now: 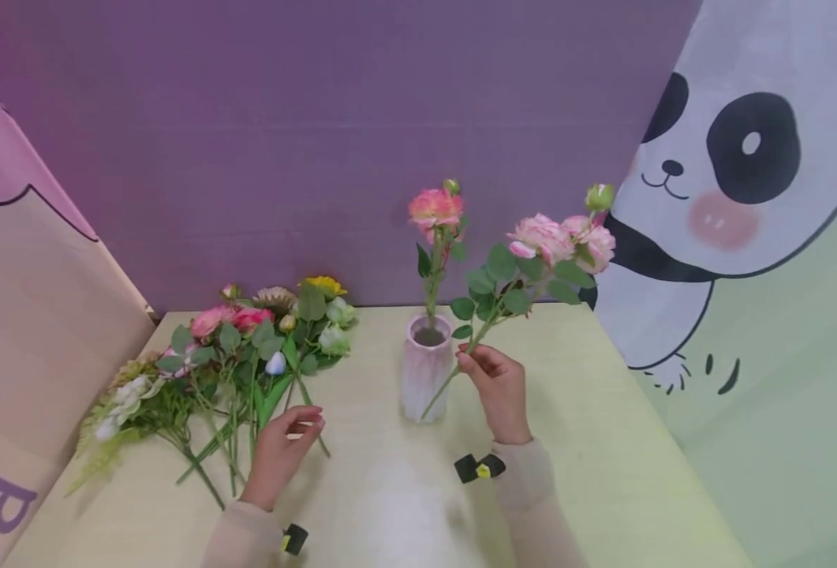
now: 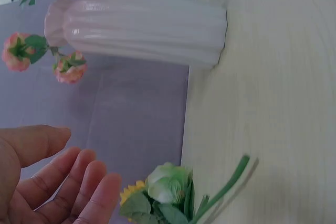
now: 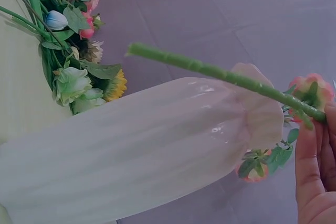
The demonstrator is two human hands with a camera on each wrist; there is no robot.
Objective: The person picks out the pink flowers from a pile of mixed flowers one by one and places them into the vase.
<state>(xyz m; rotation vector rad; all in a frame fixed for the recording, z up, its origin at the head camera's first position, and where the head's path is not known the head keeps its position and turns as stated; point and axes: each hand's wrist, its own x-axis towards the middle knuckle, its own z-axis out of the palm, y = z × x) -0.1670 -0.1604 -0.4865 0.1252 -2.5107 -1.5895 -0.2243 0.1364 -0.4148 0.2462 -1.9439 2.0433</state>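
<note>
My right hand (image 1: 498, 390) pinches the green stem (image 3: 210, 71) of a pink artificial rose (image 1: 542, 238), held at a slant beside the vase. The rose's blooms and a bud lean up to the right, and its bare stem end points down left across the vase's front in the head view. The pink-and-white ruffled vase (image 1: 425, 386) stands upright on the table. A coral rose (image 1: 435, 210) stands in it. My left hand (image 1: 285, 454) hovers near the flower pile with relaxed fingers and thumb apart, holding nothing; its palm shows in the left wrist view.
A pile of artificial flowers (image 1: 248, 355) lies on the table's left side, with pink, white, green and yellow blooms and stems toward me. The pale table (image 1: 603, 473) meets a purple backdrop (image 1: 319, 158) behind. A panda-printed panel (image 1: 737, 205) borders the right.
</note>
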